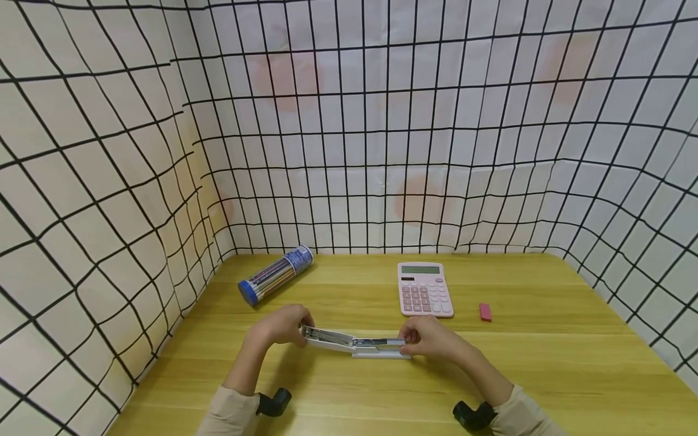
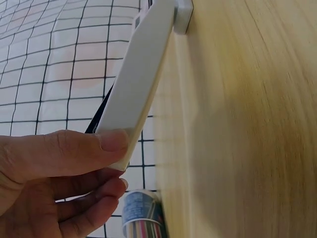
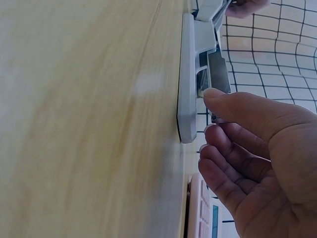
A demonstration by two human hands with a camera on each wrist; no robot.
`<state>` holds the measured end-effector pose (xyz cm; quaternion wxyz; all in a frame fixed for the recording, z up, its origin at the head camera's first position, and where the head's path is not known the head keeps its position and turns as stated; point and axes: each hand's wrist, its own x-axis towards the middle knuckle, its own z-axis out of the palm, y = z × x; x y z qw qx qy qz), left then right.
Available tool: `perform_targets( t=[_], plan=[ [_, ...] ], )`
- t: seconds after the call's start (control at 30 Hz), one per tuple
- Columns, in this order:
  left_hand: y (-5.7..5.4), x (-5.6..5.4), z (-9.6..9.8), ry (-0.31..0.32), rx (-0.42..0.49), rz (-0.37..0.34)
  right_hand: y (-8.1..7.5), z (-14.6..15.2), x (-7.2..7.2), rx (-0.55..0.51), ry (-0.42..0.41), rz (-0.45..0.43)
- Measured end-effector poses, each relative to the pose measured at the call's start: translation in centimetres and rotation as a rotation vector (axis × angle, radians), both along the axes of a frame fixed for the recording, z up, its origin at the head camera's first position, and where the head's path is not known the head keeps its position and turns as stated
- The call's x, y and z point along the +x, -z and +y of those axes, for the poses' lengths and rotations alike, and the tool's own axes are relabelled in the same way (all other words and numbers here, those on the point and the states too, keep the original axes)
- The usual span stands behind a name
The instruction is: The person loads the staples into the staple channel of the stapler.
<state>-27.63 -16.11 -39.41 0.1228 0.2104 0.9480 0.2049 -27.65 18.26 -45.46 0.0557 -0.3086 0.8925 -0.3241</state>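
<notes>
The stapler (image 1: 331, 347) was white with grey metal (image 3: 218, 72), the calculator (image 1: 425, 289) pale pink, the tube (image 1: 276, 275) blue-capped, the block (image 1: 485, 312) pinkish red, the worktop (image 1: 360, 399) yellowish and wood-grained, the backdrop (image 1: 349, 148) white, gridded in black.

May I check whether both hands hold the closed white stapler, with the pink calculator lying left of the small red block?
The stapler is not closed: the head view shows it swung open between the left hand and right hand; the rest is right.

White stapler (image 1: 353, 349), opened out: cover (image 1: 330, 346) swung left, outer end raised; metal magazine (image 1: 388, 342) exposed above the level base (image 1: 378, 355). Located between the table's (image 1: 349, 399) side edges, slightly nearer the left. Staple load not discernible.
</notes>
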Motion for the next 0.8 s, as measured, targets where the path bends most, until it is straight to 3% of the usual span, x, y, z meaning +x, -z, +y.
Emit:
perform_targets(
  t=[0.23,0.47,0.67,0.8],
  plan=[
    [-0.3,0.0,-0.1,0.027,0.024,0.031,0.1,-0.1,0.0,-0.007,0.003,-0.007],
    [-0.7,0.0,-0.1,0.091,0.128,0.098,0.3,-0.2,0.0,0.002,0.014,-0.006],
    [-0.6,0.0,0.4,0.093,0.237,0.073,0.4,-0.3,0.1,0.017,0.022,-0.014],
    [-0.5,0.0,1.1,0.103,0.295,0.104,0.2,-0.3,0.1,0.015,0.033,-0.008]
  ],
)
